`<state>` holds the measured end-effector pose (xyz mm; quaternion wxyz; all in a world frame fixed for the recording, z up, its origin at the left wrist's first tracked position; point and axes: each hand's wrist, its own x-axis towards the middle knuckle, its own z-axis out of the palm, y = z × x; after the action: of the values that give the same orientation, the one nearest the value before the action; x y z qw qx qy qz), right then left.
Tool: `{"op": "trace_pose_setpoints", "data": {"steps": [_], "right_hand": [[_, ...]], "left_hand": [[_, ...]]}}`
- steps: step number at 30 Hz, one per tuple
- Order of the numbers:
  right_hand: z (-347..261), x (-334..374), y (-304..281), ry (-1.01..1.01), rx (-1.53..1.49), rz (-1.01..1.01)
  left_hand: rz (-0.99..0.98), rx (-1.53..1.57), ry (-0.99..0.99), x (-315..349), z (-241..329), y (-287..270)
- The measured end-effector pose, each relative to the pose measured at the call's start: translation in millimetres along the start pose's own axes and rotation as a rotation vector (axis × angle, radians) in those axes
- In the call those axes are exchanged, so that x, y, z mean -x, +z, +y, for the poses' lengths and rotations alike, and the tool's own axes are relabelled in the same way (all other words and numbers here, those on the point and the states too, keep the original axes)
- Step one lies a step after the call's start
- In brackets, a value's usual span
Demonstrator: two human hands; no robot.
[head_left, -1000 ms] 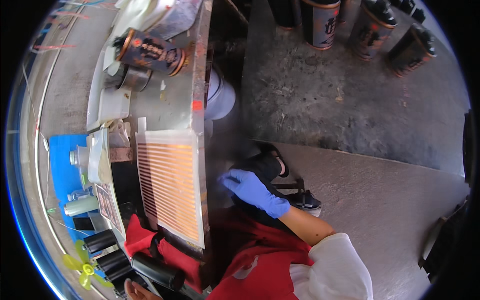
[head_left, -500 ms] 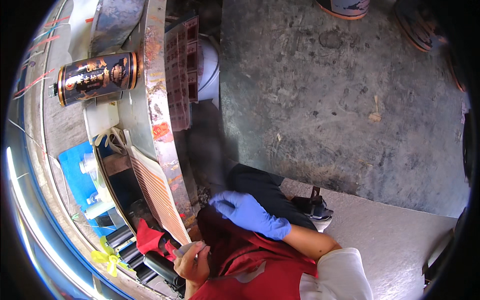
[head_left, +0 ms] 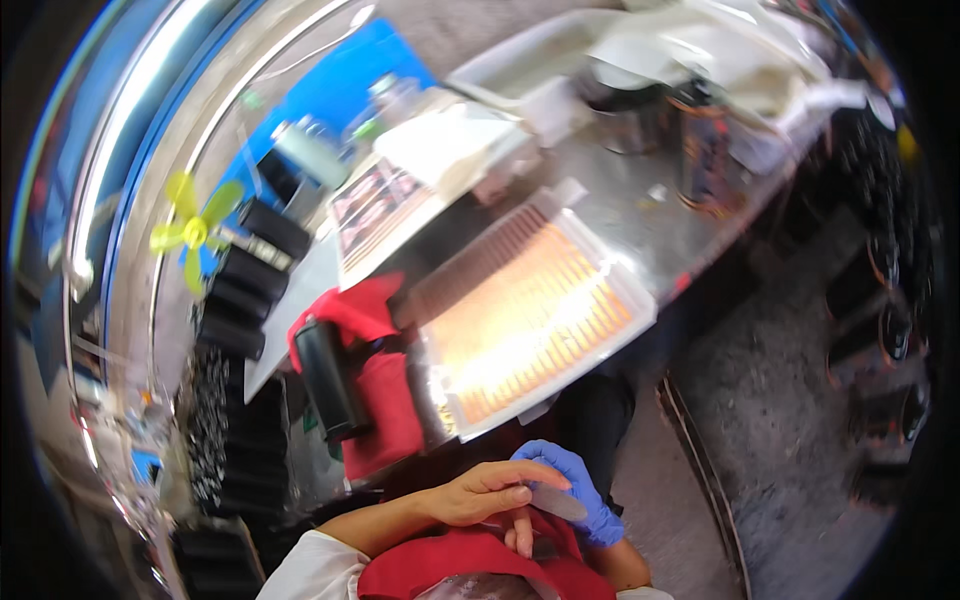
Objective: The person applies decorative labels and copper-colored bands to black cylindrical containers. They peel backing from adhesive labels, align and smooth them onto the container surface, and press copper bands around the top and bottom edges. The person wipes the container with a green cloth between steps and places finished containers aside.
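My bare left hand is in front of my body at the near edge of the bench. Between its thumb and fingers is a small, flat, greyish translucent piece whose kind I cannot make out. Against it, my right hand wears a blue glove, its fingers bent and partly hidden behind the left. Beyond the hands lies a white tray with rows of thin copper-orange strips. Left of that tray, a black cylinder rests tilted on a red cloth.
A printed dark canister stands on the metal bench, near white bins. Several black cylinders and a yellow fan are at the left. Clear bottles sit by a blue sheet. More dark canisters stand right.
My view has swung left from the floor to the bench. My gloved right hand, previously apart, has come together with my left hand, which still holds the greyish piece.
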<state>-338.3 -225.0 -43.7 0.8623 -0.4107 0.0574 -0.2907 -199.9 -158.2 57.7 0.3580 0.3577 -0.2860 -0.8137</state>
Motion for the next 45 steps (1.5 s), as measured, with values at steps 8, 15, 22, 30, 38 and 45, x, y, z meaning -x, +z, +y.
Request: {"op": "trace_pose_setpoints", "data": {"steps": [8, 15, 22, 30, 38, 45], "right_hand": [[7.0, -27.2, 69.7, 0.28, 0.101, -0.039], [34.3, -58.7, 127.0, 0.153, 0.356, -0.205], [39.9, -91.7, 165.8, -0.021, 0.716, 0.121], [58.0, -122.6, 233.8, -0.485, 1.043, -0.437], [62.1, -146.9, 281.4, -0.334, 1.211, -0.876], [84.5, -182.1, 325.0, -0.195, 1.298, -1.081]], "left_hand": [[-0.098, 0.31, 0.424, 71.0, -30.1, -14.4], [-0.015, 0.174, 0.541, 131.3, -45.5, -7.5], [0.256, 0.442, 1.182, 156.9, -53.7, -31.0], [0.809, -0.092, 1.264, 209.9, -40.3, -13.6], [0.815, 0.158, 1.371, 236.4, -52.9, -25.9], [1.07, 0.12, 1.353, 281.5, -66.9, -64.8]]}}
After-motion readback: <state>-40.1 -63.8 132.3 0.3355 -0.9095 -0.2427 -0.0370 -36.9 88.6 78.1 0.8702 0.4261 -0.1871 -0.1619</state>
